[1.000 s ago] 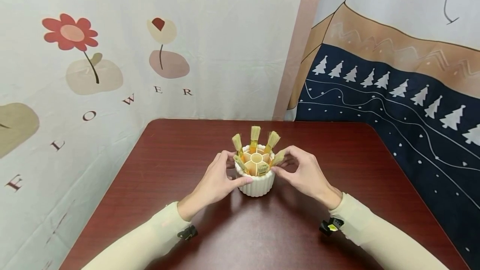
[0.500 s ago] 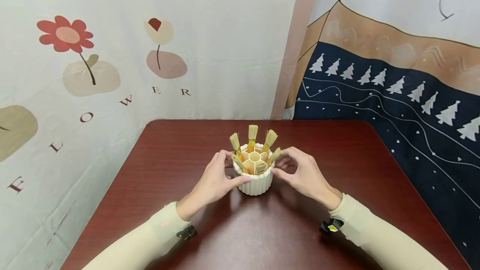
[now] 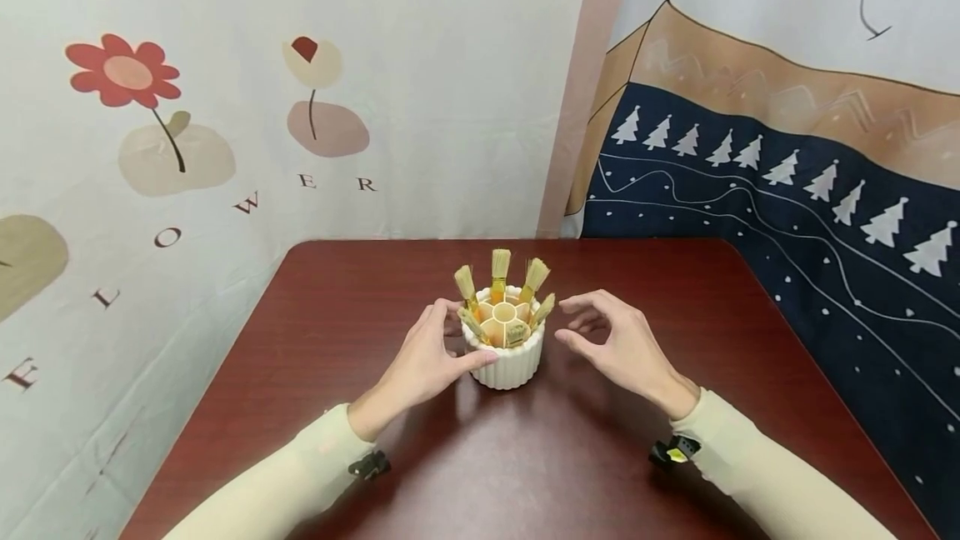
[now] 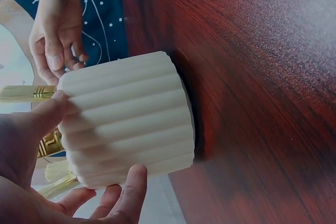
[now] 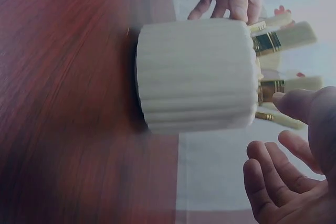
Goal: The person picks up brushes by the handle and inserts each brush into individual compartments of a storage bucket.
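A white ribbed round pot (image 3: 507, 368) stands upright on the table, divided inside into compartments round a central ring. Several flat paintbrushes (image 3: 501, 262) stand in its outer compartments, bristles up. My left hand (image 3: 422, 365) holds the pot's left side, thumb on the front near the rim and fingers round the far side, as the left wrist view also shows on the ribbed wall (image 4: 128, 119). To the right of the pot, my right hand (image 3: 624, 350) is apart from it, fingers loosely bent with nothing between them and the thumb.
The dark red-brown table (image 3: 495, 473) has rounded far corners. Behind it hangs a pale curtain (image 3: 450, 90) with flower prints. A dark blue cloth (image 3: 750, 190) with white trees hangs at the right. Each wrist wears a small black device (image 3: 370, 465).
My right hand has let go of the pot's rim and moved a little to the right. The left hand keeps its hold. The head view has shifted slightly.
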The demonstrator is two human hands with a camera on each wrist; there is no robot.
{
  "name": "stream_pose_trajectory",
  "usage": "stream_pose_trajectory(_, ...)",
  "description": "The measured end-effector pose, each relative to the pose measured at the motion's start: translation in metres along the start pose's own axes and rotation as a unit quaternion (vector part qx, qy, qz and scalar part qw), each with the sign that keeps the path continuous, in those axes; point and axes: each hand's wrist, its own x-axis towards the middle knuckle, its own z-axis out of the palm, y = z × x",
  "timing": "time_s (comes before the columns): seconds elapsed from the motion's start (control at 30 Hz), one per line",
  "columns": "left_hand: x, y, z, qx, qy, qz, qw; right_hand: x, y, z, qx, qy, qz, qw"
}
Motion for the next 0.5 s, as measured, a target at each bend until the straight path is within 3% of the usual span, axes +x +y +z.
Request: stream_pose_trajectory(0.5, 0.000, -0.009, -0.002, 0.001, 0.001, 0.001, 1.0000, -0.012, 0.029, -0.021, -0.065, 0.011, 0.031, 0.997)
